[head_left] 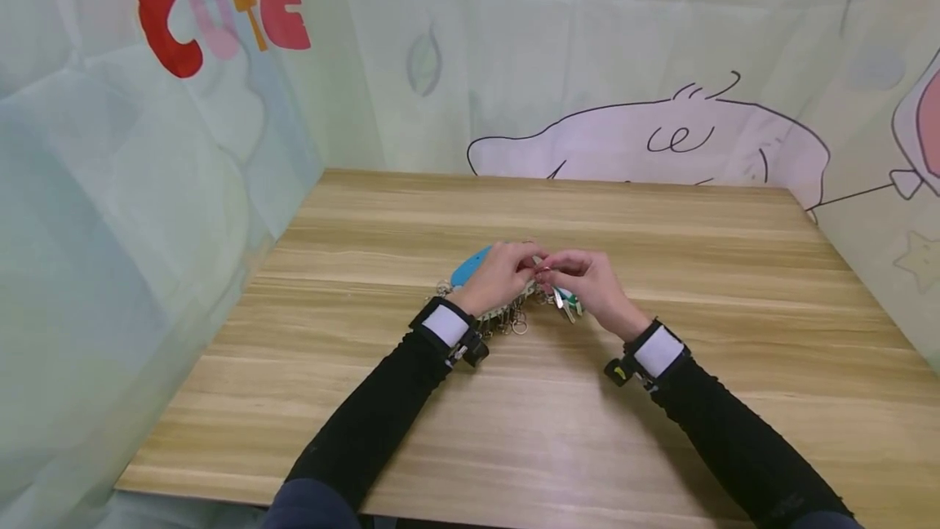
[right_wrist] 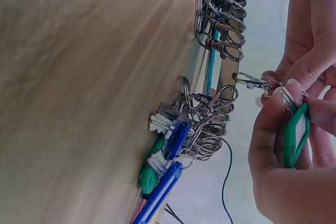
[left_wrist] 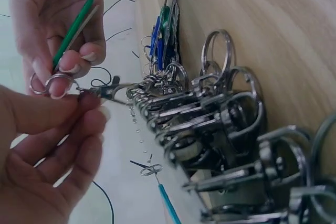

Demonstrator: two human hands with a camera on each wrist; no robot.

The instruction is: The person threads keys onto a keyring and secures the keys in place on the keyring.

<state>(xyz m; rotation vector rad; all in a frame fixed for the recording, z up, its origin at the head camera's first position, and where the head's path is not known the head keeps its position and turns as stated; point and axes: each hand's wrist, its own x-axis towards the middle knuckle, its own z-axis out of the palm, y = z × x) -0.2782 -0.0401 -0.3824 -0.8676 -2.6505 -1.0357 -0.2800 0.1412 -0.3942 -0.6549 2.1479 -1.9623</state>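
Note:
My left hand (head_left: 498, 274) pinches the end of a metal swivel clasp (right_wrist: 253, 82) between thumb and fingers; the clasp's hook hangs on a row of rings. Close against it, my right hand (head_left: 596, 288) pinches a split ring carrying a key (right_wrist: 288, 99) and a green key tag (right_wrist: 297, 136). In the left wrist view the split ring (left_wrist: 62, 76) lies right at the clasp's end; whether they are linked I cannot tell. Many more clasps with rings (left_wrist: 226, 129) line the edge of the holder, whose blue part (head_left: 467, 269) is partly behind my left hand.
Keys with blue tags (right_wrist: 160, 192) and green tags (right_wrist: 149, 177) hang from clasps at one end of the row. The wooden table (head_left: 529, 431) lies beneath, with a printed cloth (head_left: 396, 47) hanging behind it and along its sides.

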